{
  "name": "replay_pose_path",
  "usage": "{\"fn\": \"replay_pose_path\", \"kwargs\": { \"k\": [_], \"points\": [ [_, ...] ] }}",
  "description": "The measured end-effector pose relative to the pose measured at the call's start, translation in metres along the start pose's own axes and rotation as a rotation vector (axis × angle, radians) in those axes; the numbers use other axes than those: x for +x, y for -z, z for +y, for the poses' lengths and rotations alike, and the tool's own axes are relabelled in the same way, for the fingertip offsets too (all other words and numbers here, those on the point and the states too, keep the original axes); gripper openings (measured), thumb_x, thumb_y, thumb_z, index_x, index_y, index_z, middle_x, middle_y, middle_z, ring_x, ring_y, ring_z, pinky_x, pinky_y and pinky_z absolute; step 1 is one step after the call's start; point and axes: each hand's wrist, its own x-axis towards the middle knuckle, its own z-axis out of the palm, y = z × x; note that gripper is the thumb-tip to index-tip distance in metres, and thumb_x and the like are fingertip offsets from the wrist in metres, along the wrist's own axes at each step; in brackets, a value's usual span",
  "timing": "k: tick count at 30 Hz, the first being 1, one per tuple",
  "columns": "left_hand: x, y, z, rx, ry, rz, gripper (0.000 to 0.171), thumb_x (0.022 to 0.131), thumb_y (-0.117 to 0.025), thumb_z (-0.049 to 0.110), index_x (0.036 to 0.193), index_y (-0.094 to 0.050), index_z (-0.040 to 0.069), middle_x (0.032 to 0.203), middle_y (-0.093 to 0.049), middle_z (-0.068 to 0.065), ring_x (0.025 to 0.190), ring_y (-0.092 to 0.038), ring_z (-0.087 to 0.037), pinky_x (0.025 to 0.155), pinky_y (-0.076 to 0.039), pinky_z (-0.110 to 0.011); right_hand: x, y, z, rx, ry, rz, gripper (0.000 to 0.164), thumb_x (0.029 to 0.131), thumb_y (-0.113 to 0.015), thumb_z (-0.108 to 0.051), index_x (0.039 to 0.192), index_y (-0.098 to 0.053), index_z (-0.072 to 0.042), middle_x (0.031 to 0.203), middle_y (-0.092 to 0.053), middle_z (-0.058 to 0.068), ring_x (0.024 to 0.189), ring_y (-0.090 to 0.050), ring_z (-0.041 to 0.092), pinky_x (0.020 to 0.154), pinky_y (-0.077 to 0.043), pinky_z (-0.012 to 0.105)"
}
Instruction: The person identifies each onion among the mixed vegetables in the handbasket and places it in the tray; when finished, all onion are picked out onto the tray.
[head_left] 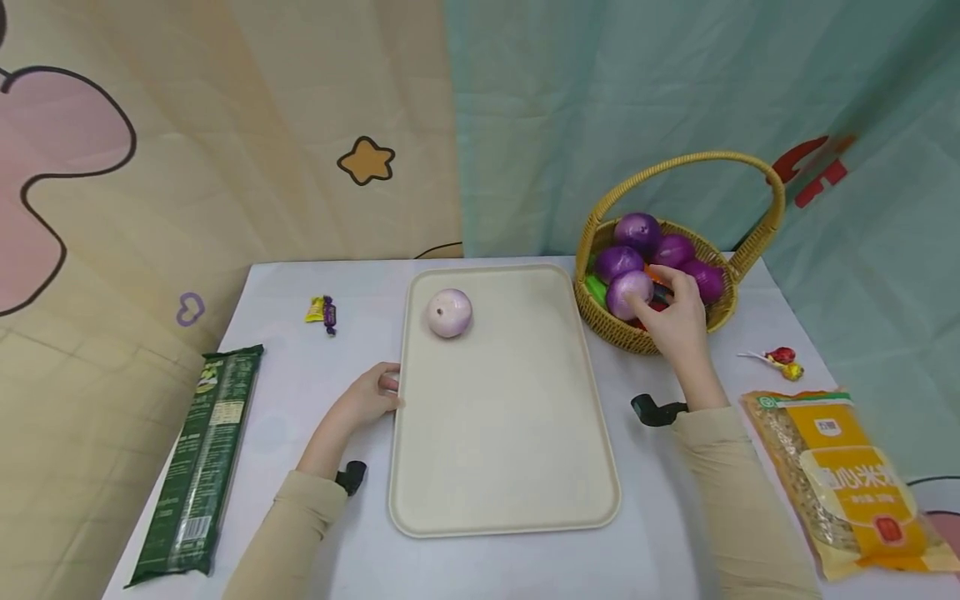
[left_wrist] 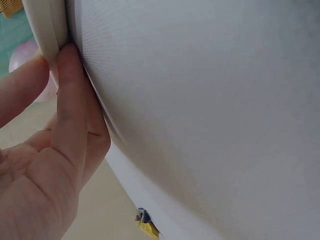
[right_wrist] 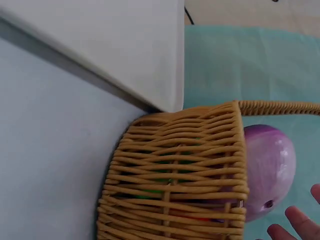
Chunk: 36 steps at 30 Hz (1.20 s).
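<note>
My left hand [head_left: 366,395] pinches the left rim of a cream tray [head_left: 502,417]; in the left wrist view the thumb and fingers [left_wrist: 70,105] take its edge between them. A pale purple onion [head_left: 449,313] sits at the tray's far left. Over the front of a wicker basket [head_left: 618,333], my right hand [head_left: 678,321] reaches round a purple onion [head_left: 628,293], thumb and fingers spread. In the right wrist view, the visible fingertips [right_wrist: 297,220] appear slightly apart from that onion [right_wrist: 270,170]. More purple onions [head_left: 637,233] and a green item [head_left: 596,288] fill the basket.
On the left lie a long green packet [head_left: 198,458] and two small wrapped candies [head_left: 329,312]. Lollipops [head_left: 783,358] and a yellow bag of grain [head_left: 840,483] are on the right. The basket's tall handle [head_left: 705,158] arches beside a curtain [head_left: 525,125] behind the table.
</note>
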Motion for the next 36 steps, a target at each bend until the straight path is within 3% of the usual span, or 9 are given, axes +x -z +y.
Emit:
{"fn": "replay_pose_path", "kwargs": {
  "k": [3, 12, 21, 28, 31, 36],
  "points": [
    [-0.001, 0.001, 0.000, 0.009, -0.004, 0.003, 0.059, 0.088, -0.062, 0.000, 0.143, -0.041, -0.003, 0.112, -0.060, -0.020, 0.095, -0.058, -0.028, 0.082, -0.047, -0.037, 0.003, -0.003, 0.008, -0.044, -0.025, -0.065, 0.069, 0.089, -0.070, -0.030, 0.144, -0.039, -0.001, 0.144, -0.038, 0.024, 0.134, -0.038, 0.040, 0.109, -0.035, 0.056],
    [-0.001, -0.002, 0.001, -0.006, -0.018, 0.007, 0.059, 0.087, -0.063, -0.001, 0.142, -0.042, -0.005, 0.112, -0.061, -0.022, 0.095, -0.060, -0.028, 0.084, -0.048, -0.040, 0.012, -0.013, 0.021, -0.074, -0.027, -0.116, 0.088, 0.086, -0.073, -0.040, 0.150, -0.027, 0.000, 0.149, -0.029, 0.027, 0.134, -0.033, 0.042, 0.111, -0.033, 0.059],
    [-0.002, 0.001, 0.000, -0.009, -0.024, -0.010, 0.057, 0.088, -0.062, 0.000, 0.141, -0.041, -0.006, 0.114, -0.059, -0.022, 0.099, -0.059, -0.030, 0.085, -0.048, -0.040, 0.011, -0.022, 0.024, -0.066, -0.039, -0.044, 0.084, 0.085, -0.076, -0.034, 0.149, -0.032, -0.004, 0.149, -0.037, 0.024, 0.136, -0.037, 0.041, 0.112, -0.032, 0.058],
    [-0.005, 0.003, 0.004, -0.002, -0.034, -0.015, 0.057, 0.088, -0.061, -0.001, 0.141, -0.041, -0.007, 0.112, -0.059, -0.023, 0.097, -0.058, -0.029, 0.085, -0.048, -0.041, -0.001, -0.027, -0.001, 0.104, -0.031, 0.031, 0.080, 0.082, -0.079, -0.033, 0.146, -0.036, -0.008, 0.142, -0.043, 0.017, 0.127, -0.046, 0.027, 0.103, -0.047, 0.046],
    [-0.006, 0.003, 0.005, 0.002, -0.022, -0.010, 0.057, 0.088, -0.061, -0.001, 0.141, -0.041, -0.006, 0.112, -0.059, -0.022, 0.096, -0.058, -0.029, 0.084, -0.047, -0.040, -0.005, -0.040, -0.018, 0.180, -0.006, -0.017, 0.079, 0.081, -0.080, -0.031, 0.144, -0.038, -0.008, 0.140, -0.045, 0.015, 0.126, -0.047, 0.026, 0.103, -0.048, 0.045],
    [-0.004, 0.001, 0.003, -0.010, -0.003, -0.004, 0.058, 0.088, -0.061, -0.001, 0.142, -0.041, -0.005, 0.114, -0.059, -0.021, 0.097, -0.058, -0.029, 0.084, -0.048, -0.039, -0.006, -0.078, -0.035, 0.251, 0.044, -0.142, 0.079, 0.079, -0.083, -0.027, 0.142, -0.041, -0.005, 0.138, -0.046, 0.016, 0.123, -0.047, 0.029, 0.102, -0.049, 0.047]
  ]
}}
